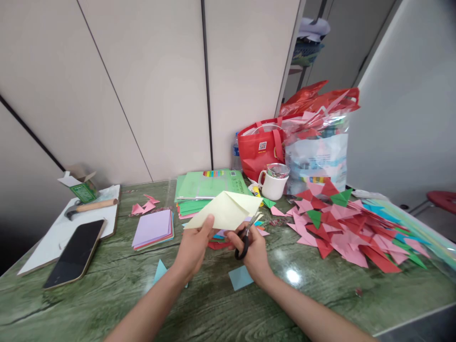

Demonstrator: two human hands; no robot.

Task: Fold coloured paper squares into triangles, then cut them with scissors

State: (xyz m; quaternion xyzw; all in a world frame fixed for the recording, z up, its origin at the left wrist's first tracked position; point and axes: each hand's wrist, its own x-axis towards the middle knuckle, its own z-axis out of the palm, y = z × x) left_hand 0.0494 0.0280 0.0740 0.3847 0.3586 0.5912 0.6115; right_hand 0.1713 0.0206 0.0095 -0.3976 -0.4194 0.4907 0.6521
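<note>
A folded sheet of pale yellow paper [219, 211] is raised over the middle of the table, pinched by my left hand [194, 244] with the thumb on top. My right hand [254, 249] is wrapped round a pair of black-handled scissors [244, 240], whose blades point up beside the paper's right end. Whether the blades touch the paper I cannot tell. On the table below lie a light blue paper piece [240, 277], near my right wrist, and another blue piece [160, 270], partly hidden by my left forearm. Coloured scraps show behind my hands.
Left are a stack of square paper [152, 228], a phone [75, 251], a hammer [94, 205] and a small box [81, 185]. Behind stand green paper packs [210, 183], a white mug [274, 183] and a red bag [258, 152]. A pile of cut paper [342, 228] spreads right.
</note>
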